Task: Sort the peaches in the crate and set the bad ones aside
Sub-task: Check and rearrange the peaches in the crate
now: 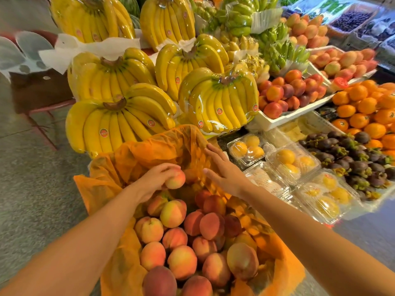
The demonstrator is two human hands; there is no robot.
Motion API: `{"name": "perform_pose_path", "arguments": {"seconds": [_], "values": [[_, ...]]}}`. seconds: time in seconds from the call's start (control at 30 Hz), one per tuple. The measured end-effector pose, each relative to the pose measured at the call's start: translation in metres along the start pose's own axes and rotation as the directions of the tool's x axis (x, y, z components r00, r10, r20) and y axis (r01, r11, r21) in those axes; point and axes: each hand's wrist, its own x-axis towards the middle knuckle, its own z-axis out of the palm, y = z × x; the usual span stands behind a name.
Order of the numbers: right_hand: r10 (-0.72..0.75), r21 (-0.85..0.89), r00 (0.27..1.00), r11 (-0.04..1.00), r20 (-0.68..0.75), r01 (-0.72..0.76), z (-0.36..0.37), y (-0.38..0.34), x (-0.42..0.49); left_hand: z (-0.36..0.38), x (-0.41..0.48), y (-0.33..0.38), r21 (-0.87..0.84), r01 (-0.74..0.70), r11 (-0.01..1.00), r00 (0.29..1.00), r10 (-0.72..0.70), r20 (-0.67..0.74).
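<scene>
Fuzzy red-yellow peaches [181, 261] fill an orange plastic liner [147, 150]. Curled left hand [152, 179] fingers [171, 166] grip one peach [175, 180]; right hand [224, 170] fingers [214, 153] lie straight, together.

Orange liner [136, 154], pink-yellow peaches [173, 213]

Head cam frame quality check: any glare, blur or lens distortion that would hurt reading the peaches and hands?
Head view: warm light, soft shadows; glare on the wrapped bananas and clamshell packs; the far top-right trays are smeared; wide-angle bending toward the edges. The left hand, its peach and the open right hand read clearly.
</scene>
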Motion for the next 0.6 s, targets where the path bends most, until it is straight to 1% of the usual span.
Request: {"name": "perform_pose_path", "arguments": {"seconds": [0.03, 0.07, 0.17, 0.23, 0.27, 0.33, 0.4, 0.6], "values": [[-0.002, 0.003, 1.000, 1.000, 0.000, 0.002, 0.000, 0.000, 0.000, 0.003, 0.004, -0.002, 0.142, -0.012, 0.990, 1.000, 0.015, -0.026], [-0.004, 0.007, 1.000, 1.000, -0.001, 0.004, 0.000, 0.001, 0.000, 0.007, 0.008, -0.005, 0.242, -0.010, 0.970, 0.999, 0.017, -0.028], [-0.004, 0.027, 1.000, 1.000, -0.013, 0.005, 0.001, 0.003, 0.001, 0.023, 0.021, -0.012, 0.434, -0.003, 0.901, 1.000, 0.010, -0.014], [-0.007, 0.035, 1.000, 0.999, -0.023, 0.008, 0.002, 0.005, 0.002, 0.032, 0.030, -0.017, 0.583, 0.013, 0.812, 1.000, 0.006, -0.030], [-0.012, 0.039, 1.000, 0.999, -0.027, 0.013, 0.003, 0.006, 0.002, 0.035, 0.033, -0.018, 0.633, 0.024, 0.774, 0.999, 0.004, -0.043], [-0.019, 0.043, 0.999, 0.999, -0.035, 0.021, 0.003, 0.008, 0.003, 0.039, 0.043, -0.022, 0.656, 0.042, 0.754, 0.998, -0.008, -0.055], [-0.015, 0.051, 0.999, 0.999, -0.033, 0.017, 0.003, 0.008, 0.003, 0.041, 0.050, -0.026, 0.648, 0.049, 0.760, 0.998, -0.018, -0.054], [-0.002, 0.074, 1.000, 0.997, -0.021, 0.003, 0.001, 0.007, 0.002, 0.041, 0.059, -0.041, 0.645, 0.030, 0.764, 0.998, 0.012, -0.061]]}}
